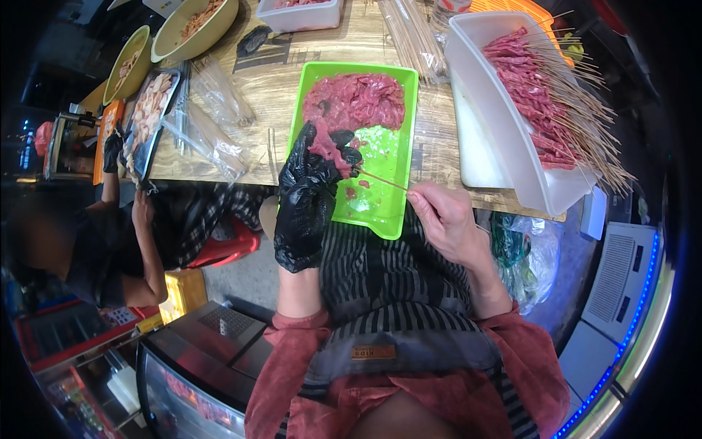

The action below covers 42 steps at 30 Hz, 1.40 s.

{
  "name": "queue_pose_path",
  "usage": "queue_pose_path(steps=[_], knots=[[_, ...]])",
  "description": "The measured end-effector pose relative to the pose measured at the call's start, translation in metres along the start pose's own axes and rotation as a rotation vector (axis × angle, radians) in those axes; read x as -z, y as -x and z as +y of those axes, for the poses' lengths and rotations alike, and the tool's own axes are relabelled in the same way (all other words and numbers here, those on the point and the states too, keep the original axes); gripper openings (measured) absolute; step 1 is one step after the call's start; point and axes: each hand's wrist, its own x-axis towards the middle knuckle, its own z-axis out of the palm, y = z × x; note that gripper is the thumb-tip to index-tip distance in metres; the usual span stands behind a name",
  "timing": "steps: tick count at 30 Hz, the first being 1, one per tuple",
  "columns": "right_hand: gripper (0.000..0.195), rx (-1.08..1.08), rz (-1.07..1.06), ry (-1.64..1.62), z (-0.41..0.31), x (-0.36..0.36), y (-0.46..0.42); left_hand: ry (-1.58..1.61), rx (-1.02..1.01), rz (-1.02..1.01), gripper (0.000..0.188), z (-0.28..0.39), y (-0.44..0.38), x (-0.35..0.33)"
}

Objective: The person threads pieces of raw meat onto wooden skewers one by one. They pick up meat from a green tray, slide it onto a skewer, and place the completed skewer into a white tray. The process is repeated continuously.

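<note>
My left hand (310, 192), in a black plastic glove, holds a strip of raw red meat (329, 148) over a green plastic tray (411, 110). A thin wooden skewer (384, 180) runs from the meat to my right hand (447, 219), which is bare and grips its other end. Where the tip sits in the meat is hidden by the gloved fingers. A heap of sliced raw meat (362, 99) fills the tray's far part, and small scraps lie nearer me.
A white plastic bin (493, 104) of meat skewers stands right, beside a white cutting board (477, 148). Bagged skewers (414, 38) lie at the back. Leftward are more bagged skewers (214, 142), a metal tray (159, 120) of pale meat, yellow bowls (219, 33) and a co-worker (109, 252).
</note>
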Motion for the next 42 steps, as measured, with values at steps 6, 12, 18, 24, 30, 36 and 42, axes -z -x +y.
queue_pose_path(steps=[6,12,18,24,30,36,42], knots=[[0.008,0.033,0.011,0.041,-0.003,0.002,-0.001,-0.100,-0.060,-0.001,0.059,-0.002,0.002,-0.004],[0.007,0.091,0.002,0.058,-0.003,0.002,-0.001,-0.161,-0.043,0.005,0.063,0.002,0.005,-0.010],[0.007,0.098,-0.002,0.018,-0.006,0.002,-0.003,-0.047,0.009,0.039,0.063,-0.004,0.010,-0.010],[0.006,0.076,-0.029,0.099,-0.010,0.008,0.000,-0.042,0.011,-0.005,0.058,-0.008,0.013,-0.005],[0.006,0.149,-0.018,0.054,-0.013,0.005,-0.004,-0.293,0.068,-0.057,0.053,-0.012,0.010,-0.021],[0.006,0.035,-0.008,0.067,-0.010,0.013,-0.003,-0.105,0.016,0.006,0.044,-0.005,0.010,-0.013],[0.006,0.051,0.023,0.144,-0.011,0.013,-0.006,-0.268,-0.047,0.115,0.051,-0.005,0.012,-0.010]])
